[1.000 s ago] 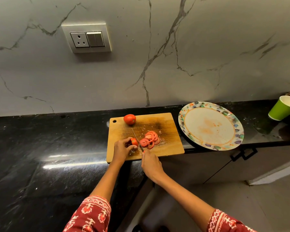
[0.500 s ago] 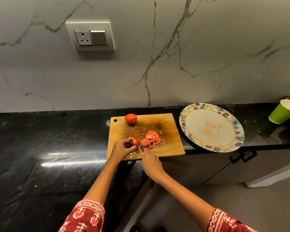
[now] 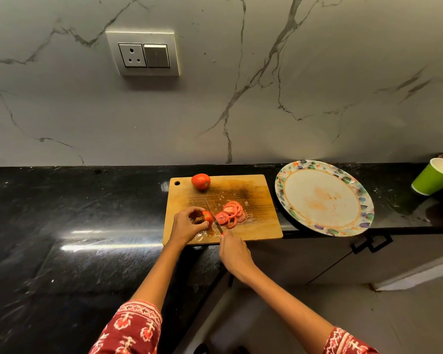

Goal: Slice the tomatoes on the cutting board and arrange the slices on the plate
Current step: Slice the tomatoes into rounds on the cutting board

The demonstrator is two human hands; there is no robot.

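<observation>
Wood grain shows on the rectangular cutting board [image 3: 253, 226], wet with juice, on the glossy black worktop [image 3: 62, 226]. Left hand [image 3: 187, 226] fingers pinch a tomato stub [image 3: 207, 217]; right hand [image 3: 234, 252] grips the knife [image 3: 213, 215]. Slices [image 3: 231, 213] lie heaped beside it. A round whole tomato [image 3: 200, 181] sits behind. The patterned plate [image 3: 317, 198] holds only smears.

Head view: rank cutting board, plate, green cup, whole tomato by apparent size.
1. cutting board
2. plate, close to the board
3. green cup, partly cropped at the frame edge
4. whole tomato
</observation>
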